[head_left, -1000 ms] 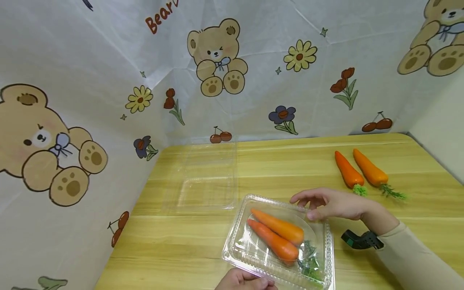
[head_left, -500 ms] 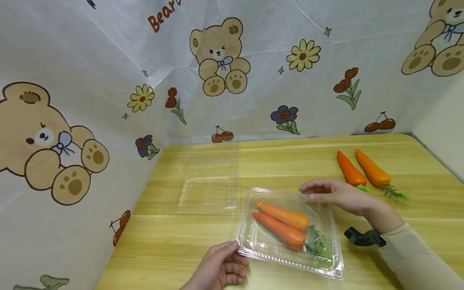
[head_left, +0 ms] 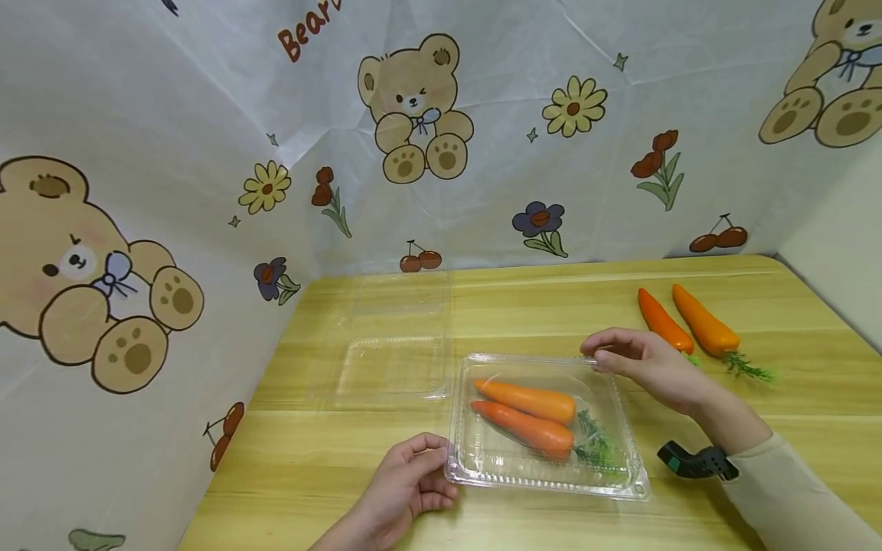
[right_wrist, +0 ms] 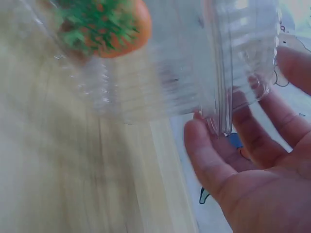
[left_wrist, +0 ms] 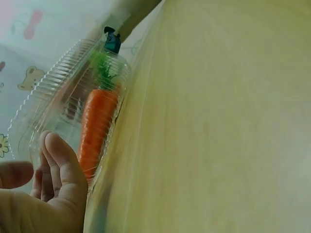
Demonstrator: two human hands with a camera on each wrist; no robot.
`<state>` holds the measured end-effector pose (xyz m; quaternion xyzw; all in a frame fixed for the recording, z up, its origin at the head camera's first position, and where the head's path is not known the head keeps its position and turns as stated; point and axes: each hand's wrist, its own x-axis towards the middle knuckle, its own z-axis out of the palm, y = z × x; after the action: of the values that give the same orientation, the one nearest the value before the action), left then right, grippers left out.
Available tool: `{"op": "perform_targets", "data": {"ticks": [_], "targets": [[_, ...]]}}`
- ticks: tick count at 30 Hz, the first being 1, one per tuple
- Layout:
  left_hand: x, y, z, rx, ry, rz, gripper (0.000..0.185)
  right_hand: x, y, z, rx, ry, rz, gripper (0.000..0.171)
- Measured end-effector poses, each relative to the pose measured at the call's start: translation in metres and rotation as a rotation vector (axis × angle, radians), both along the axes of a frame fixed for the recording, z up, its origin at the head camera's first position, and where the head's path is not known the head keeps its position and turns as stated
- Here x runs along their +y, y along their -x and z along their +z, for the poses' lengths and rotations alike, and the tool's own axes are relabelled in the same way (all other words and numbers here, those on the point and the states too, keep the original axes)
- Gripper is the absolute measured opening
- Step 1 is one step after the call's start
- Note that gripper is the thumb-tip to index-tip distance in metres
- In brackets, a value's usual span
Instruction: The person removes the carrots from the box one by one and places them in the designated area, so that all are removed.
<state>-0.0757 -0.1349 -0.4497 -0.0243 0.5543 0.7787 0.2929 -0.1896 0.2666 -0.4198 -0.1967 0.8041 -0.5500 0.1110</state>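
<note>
A clear plastic clamshell box [head_left: 544, 480] with its lid down lies on the wooden table and holds two carrots [head_left: 527, 428] with green tops. At its near left corner, my left hand [head_left: 406, 490] touches the side with loosely extended fingers; in the left wrist view the thumb stands apart from the fingers. My right hand [head_left: 654, 371] holds the far right corner of the box, thumb toward the lid and fingers beyond the rim. In the right wrist view the fingers [right_wrist: 206, 150] lie around that corner, and the rim partly hides some of them.
Two more carrots [head_left: 706, 321] lie at the back right of the wooden table [head_left: 331, 451]. Another clear plastic box [head_left: 393, 367] stands open at the back left. A cloth printed with bears [head_left: 420, 107] hangs behind and to the left.
The box has turned level with the table edge and shifted slightly away from me. My left hand has gone from its near edge to its left corner; my right hand has moved back and right.
</note>
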Motion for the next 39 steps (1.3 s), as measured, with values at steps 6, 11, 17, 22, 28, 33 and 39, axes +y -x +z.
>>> {"op": "perform_targets", "data": {"ticks": [6, 11, 17, 22, 28, 33, 39], "targets": [[0.002, 0.006, -0.002, 0.039, 0.008, -0.025, 0.023, 0.002, -0.01, 0.0, 0.1, -0.035, -0.045, 0.031], [0.004, 0.012, -0.005, 0.024, -0.028, -0.028, 0.023, 0.006, -0.02, -0.006, 0.163, 0.014, -0.081, 0.031], [0.008, 0.019, -0.007, 0.018, -0.039, -0.023, 0.019, 0.01, -0.03, -0.014, 0.205, 0.087, -0.109, 0.034], [0.011, 0.023, -0.007, 0.018, -0.028, -0.015, 0.022, 0.014, -0.036, -0.019, 0.252, 0.143, -0.152, 0.032], [0.013, 0.029, -0.007, 0.018, -0.023, -0.006, 0.026, 0.022, -0.04, -0.029, 0.253, 0.286, -0.058, 0.023], [0.016, 0.033, -0.009, 0.031, -0.02, 0.01, 0.027, 0.03, -0.038, -0.042, 0.283, 0.465, 0.178, 0.04], [0.017, 0.037, -0.01, 0.043, -0.016, 0.033, 0.028, 0.034, -0.04, -0.055, 0.314, 0.506, 0.325, 0.051]]}}
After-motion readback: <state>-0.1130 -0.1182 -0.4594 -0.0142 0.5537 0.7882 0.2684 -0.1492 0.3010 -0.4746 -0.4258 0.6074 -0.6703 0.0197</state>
